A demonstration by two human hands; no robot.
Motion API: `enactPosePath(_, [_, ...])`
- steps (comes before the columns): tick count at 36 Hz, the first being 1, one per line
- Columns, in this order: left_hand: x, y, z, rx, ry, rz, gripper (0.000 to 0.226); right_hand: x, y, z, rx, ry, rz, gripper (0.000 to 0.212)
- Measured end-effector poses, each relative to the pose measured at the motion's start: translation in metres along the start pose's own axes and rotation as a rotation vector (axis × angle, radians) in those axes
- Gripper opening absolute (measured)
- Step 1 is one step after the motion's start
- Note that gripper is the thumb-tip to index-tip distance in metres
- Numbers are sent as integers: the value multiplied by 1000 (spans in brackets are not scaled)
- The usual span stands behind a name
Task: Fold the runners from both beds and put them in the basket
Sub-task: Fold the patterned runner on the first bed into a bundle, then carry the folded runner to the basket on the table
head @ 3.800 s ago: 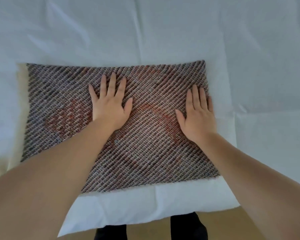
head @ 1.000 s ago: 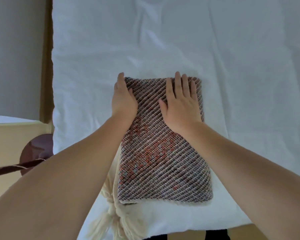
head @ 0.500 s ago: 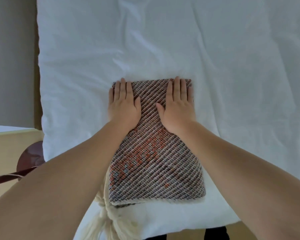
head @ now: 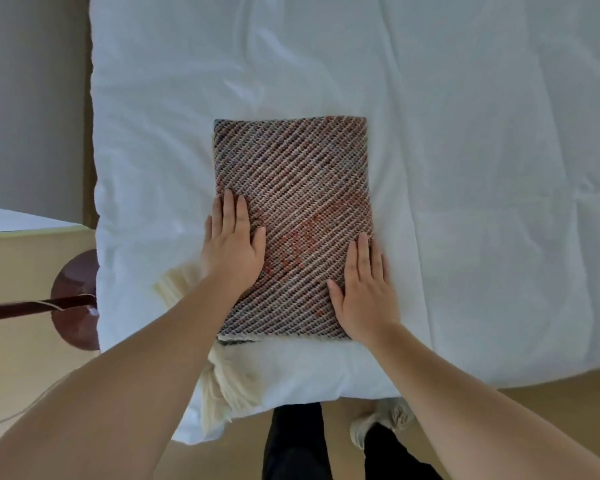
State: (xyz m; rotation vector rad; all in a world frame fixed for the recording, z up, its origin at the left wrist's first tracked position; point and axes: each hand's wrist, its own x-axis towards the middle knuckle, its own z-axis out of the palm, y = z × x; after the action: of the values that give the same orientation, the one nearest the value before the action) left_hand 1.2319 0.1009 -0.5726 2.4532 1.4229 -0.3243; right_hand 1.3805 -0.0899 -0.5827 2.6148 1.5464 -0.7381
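Observation:
A woven runner (head: 291, 188) with diagonal brown, grey and rust stripes lies folded into a tall rectangle on the white bed (head: 465, 133), near its front edge. Cream fringe (head: 229, 382) spills from under its lower left corner over the bed's edge. My left hand (head: 234, 251) lies flat, fingers together, on the runner's left edge at mid-height. My right hand (head: 364, 292) lies flat on the runner's lower right corner, its outer fingers partly on the sheet. Neither hand grips anything. No basket is in view.
A round dark-red lamp base (head: 75, 299) with a thin stem stands on the tan floor left of the bed. Another white bed corner (head: 11, 220) shows at the far left. My legs and a light shoe (head: 374, 424) are below the bed's front edge.
Both hands have slid from the runner's far end toward me along its left and right sides. Earlier the runner was a wide rectangle; it is now folded narrower.

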Motion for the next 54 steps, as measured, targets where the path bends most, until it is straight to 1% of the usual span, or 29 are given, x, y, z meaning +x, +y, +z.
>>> enactPosePath(2, [-11,-4,-2,-100,-28,-39,72,-15,7,1,16,-63,-28,76])
enactPosePath(3, [-12,-6,-4,-191,-44,-83,75,-17,10,-1,37,-74,-45,77])
enactPosePath(4, [-10,-7,-8,-296,-58,-143,78,-15,11,-6,81,-69,-59,78])
enactPosePath(6, [1,-11,-16,-471,-63,-254,81,-4,12,-20,254,-11,-37,79])
enactPosePath(7, [8,-13,-20,-532,-46,-284,79,5,12,-29,361,35,6,79])
enactPosePath(9, [18,-16,-26,-657,-13,-316,68,28,12,-46,584,100,164,82])
enactPosePath(11, [23,-17,-27,-792,-57,-373,62,52,9,-63,843,79,365,83])
enactPosePath(12, [25,-19,-27,-867,-105,-417,64,62,8,-69,959,55,435,79])
enactPosePath(14, [26,-24,-30,-1044,-235,-516,65,73,6,-74,1061,1,475,67])
enactPosePath(15, [25,-26,-32,-1111,-294,-537,60,75,5,-76,1068,-18,477,66])
enactPosePath(16, [25,-27,-35,-1145,-318,-531,53,76,4,-77,1059,-32,476,64])
enactPosePath(17, [24,-27,-39,-1148,-305,-499,46,76,2,-80,1047,-40,470,59])
enactPosePath(19, [21,-24,-49,-1074,-226,-388,36,74,-3,-87,1037,-37,462,52])
enactPosePath(21, [16,-15,-63,-990,-157,-301,36,67,-9,-99,1037,-20,464,50])
enactPosePath(24, [7,3,-90,-929,-99,-248,36,52,-15,-124,1045,30,476,45])
enactPosePath(27, [-3,23,-124,-936,-82,-177,37,26,-10,-161,1083,101,488,33])
enactPosePath(29, [-9,40,-151,-957,-91,-107,36,3,-2,-190,1124,153,496,31])
enactPosePath(31, [-15,62,-181,-978,-111,-23,35,-26,6,-221,1168,212,502,33])
enactPosePath(35, [-33,121,-243,-1003,-163,182,35,-91,27,-283,1198,391,518,33])
enactPosePath(39, [-61,189,-298,-1016,-254,384,31,-163,52,-332,1223,615,571,37])
enactPosePath(42, [-90,241,-327,-1020,-310,527,32,-224,71,-357,1219,791,595,34])
enactPosePath(44, [-118,276,-340,-1016,-355,622,32,-271,85,-365,1205,918,609,32])
enactPosePath(46, [-136,300,-347,-1022,-388,678,34,-301,95,-370,1195,984,618,29])
enactPosePath(49, [-182,348,-349,-994,-469,787,41,-367,113,-368,1172,1127,641,19])
enactPosePath(52, [-236,395,-344,-942,-550,910,38,-435,128,-355,1154,1255,715,21])
enactPosePath(54, [-275,424,-336,-905,-603,981,35,-481,138,-343,1125,1311,782,23])
